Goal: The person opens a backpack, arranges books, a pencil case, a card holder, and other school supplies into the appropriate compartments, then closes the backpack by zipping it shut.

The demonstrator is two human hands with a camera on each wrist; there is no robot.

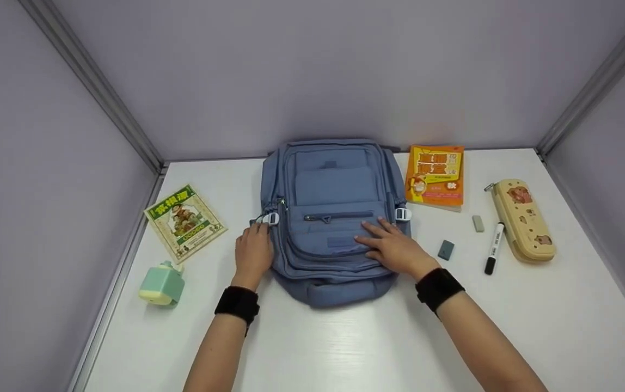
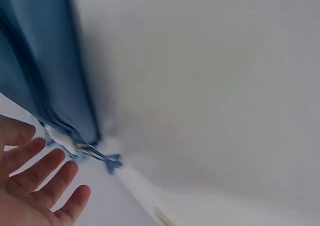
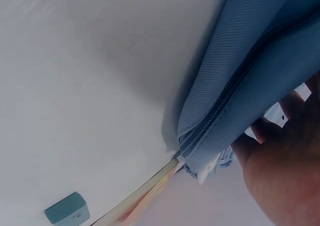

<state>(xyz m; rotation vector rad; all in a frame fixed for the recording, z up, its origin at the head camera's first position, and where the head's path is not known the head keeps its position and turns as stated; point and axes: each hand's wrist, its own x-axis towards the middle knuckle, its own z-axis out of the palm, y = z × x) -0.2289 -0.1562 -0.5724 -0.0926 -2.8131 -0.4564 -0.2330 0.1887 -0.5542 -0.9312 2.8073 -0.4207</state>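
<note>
A blue backpack (image 1: 334, 185) lies flat in the middle of the table, its front pocket zipper facing up. My right hand (image 1: 397, 250) rests on the lower right of its front with fingers spread. At the backpack's left side is my left hand (image 1: 253, 251), fingertips right by the white strap buckle (image 1: 271, 219). The left wrist view shows the left fingers (image 2: 52, 186) apart and gently bent, beside the bag's edge and a dangling blue cord (image 2: 112, 162). Neither palm encloses anything. Another white buckle (image 1: 402, 214) sits on the bag's right side.
Left of the bag lie a green-bordered booklet (image 1: 186, 223) and a mint-green pencil sharpener (image 1: 162, 284). To the right are an orange book (image 1: 435, 177), a pale eraser (image 1: 478, 223), a dark blue-grey block (image 1: 446, 250), a marker (image 1: 494, 248) and a yellow pencil case (image 1: 524, 220). Partition walls surround the table.
</note>
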